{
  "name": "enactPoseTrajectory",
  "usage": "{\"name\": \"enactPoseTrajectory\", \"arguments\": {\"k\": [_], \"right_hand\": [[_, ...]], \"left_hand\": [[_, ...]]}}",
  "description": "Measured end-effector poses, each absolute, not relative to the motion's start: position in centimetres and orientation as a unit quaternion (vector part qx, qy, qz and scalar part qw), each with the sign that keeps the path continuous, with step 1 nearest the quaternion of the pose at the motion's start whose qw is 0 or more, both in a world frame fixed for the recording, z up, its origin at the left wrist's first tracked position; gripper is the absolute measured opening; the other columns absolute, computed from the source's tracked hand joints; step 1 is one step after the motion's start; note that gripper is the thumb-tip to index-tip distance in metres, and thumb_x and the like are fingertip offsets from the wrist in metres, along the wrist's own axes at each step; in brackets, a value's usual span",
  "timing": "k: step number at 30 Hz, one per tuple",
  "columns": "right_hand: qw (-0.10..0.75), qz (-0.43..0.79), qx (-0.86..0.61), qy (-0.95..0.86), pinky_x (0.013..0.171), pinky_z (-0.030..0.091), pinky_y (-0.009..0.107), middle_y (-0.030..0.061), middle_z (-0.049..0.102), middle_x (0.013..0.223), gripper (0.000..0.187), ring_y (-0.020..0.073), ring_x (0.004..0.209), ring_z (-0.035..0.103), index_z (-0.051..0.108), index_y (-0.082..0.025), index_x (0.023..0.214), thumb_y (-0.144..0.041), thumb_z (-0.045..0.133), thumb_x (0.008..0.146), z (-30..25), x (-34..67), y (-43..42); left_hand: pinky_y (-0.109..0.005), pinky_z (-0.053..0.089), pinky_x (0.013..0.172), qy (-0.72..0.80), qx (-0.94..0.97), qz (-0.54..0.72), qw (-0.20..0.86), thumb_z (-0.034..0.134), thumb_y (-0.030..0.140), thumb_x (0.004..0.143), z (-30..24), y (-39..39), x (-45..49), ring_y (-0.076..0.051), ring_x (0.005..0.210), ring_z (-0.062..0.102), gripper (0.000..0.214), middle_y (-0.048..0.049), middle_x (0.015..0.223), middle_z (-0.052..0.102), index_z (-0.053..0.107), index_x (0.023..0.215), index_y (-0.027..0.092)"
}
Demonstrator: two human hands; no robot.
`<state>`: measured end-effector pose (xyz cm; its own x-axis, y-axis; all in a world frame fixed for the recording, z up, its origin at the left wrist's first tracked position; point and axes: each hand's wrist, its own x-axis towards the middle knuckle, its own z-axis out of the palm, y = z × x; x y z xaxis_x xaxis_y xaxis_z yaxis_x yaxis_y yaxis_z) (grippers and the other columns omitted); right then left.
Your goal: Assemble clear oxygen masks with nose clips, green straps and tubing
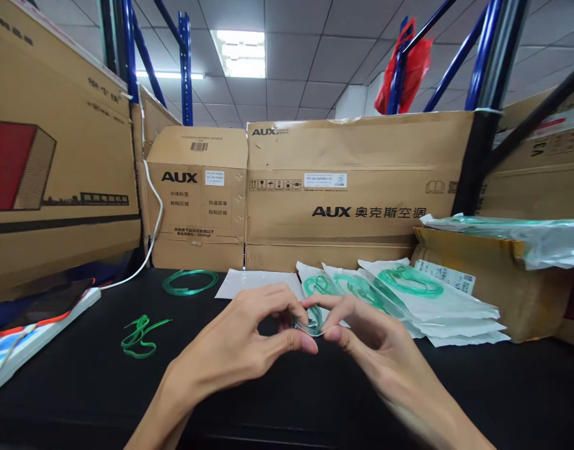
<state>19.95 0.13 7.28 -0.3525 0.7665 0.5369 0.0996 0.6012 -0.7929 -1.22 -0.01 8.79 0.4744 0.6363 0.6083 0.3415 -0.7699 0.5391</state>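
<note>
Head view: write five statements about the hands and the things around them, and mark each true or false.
1. The left hand and right hand both hold a clear piece. True.
2. The green coil is wrapped in paper. False: it lies bare on the black table.
3. The green strap lies nearer the camera than the coil. True.
4. The red bag lies on the table. False: it hangs high at a blue post.
5. White packaging rests on the brown box at right. True.

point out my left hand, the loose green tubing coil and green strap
Left hand (244,331): head view, back of hand.
Loose green tubing coil (187,292): head view, near edge.
Green strap (140,330): head view, central tangle.
</note>
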Motion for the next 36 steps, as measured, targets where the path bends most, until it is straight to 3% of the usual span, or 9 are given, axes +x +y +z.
{"name": "enactPoseTrajectory", "arguments": {"k": [11,16,19,24,30,36], "right_hand": [[0.533,0.306,-0.308,-0.727,0.088,0.057,0.032,0.004,0.076,0.116,0.014,0.0272,0.117,0.068,0.077,-0.028,0.076,-0.037,0.077,0.086,7.04,19.76,0.3],[0.549,0.349,-0.279,-0.707,0.088,0.059,0.03,0.0028,0.078,0.108,0.014,0.0236,0.109,0.072,0.071,-0.025,0.075,-0.032,0.081,0.082,6.9,19.45,0.21],[0.566,0.376,-0.252,-0.689,0.087,0.061,0.03,0.0009,0.078,0.105,0.019,0.0216,0.104,0.073,0.065,-0.026,0.08,-0.028,0.083,0.08,6.91,19.21,0.07],[0.556,0.371,-0.248,-0.702,0.086,0.062,0.027,0.0011,0.077,0.108,0.011,0.0206,0.107,0.072,0.07,-0.027,0.092,-0.025,0.078,0.084,6.93,19.02,-0.04],[0.543,0.384,-0.254,-0.703,0.084,0.06,0.025,-0.0017,0.077,0.101,0.018,0.019,0.103,0.073,0.075,-0.031,0.099,-0.028,0.081,0.082,6.99,19.18,0.29],[0.518,0.391,-0.271,-0.711,0.085,0.056,0.025,-0.0034,0.077,0.093,0.014,0.0173,0.093,0.071,0.078,-0.031,0.094,-0.037,0.081,0.082,7.01,19.03,0.15]], "left_hand": [[-0.025,0.045,0.078,0.266,0.84,0.44,0.174,0.064,0.018,0.096,8.89,0.09,-1.46,-0.015,0.084,0.06,0.008,0.0009,0.091,0.066,0.069,0.091,0.022],[-0.026,0.043,0.072,0.275,0.838,0.434,0.185,0.065,0.019,0.094,8.93,0.18,-1.65,-0.016,0.081,0.058,0.009,-0.0001,0.088,0.065,0.067,0.086,0.021],[-0.025,0.042,0.071,0.282,0.84,0.424,0.188,0.065,0.018,0.094,8.94,0.04,-1.78,-0.015,0.08,0.059,0.011,0.0012,0.086,0.066,0.067,0.084,0.021],[-0.026,0.043,0.072,0.278,0.838,0.423,0.205,0.065,0.015,0.094,8.87,-0.15,-1.85,-0.015,0.079,0.062,0.011,0.0017,0.085,0.07,0.069,0.086,0.021],[-0.026,0.043,0.074,0.256,0.84,0.418,0.235,0.064,0.006,0.091,8.64,0.0,-1.68,-0.014,0.079,0.061,0.017,0.003,0.085,0.07,0.069,0.084,0.021],[-0.025,0.042,0.069,0.268,0.845,0.403,0.227,0.066,0.011,0.09,8.75,-0.16,-1.71,-0.014,0.076,0.059,0.012,0.0035,0.082,0.067,0.065,0.082,0.02]]}}
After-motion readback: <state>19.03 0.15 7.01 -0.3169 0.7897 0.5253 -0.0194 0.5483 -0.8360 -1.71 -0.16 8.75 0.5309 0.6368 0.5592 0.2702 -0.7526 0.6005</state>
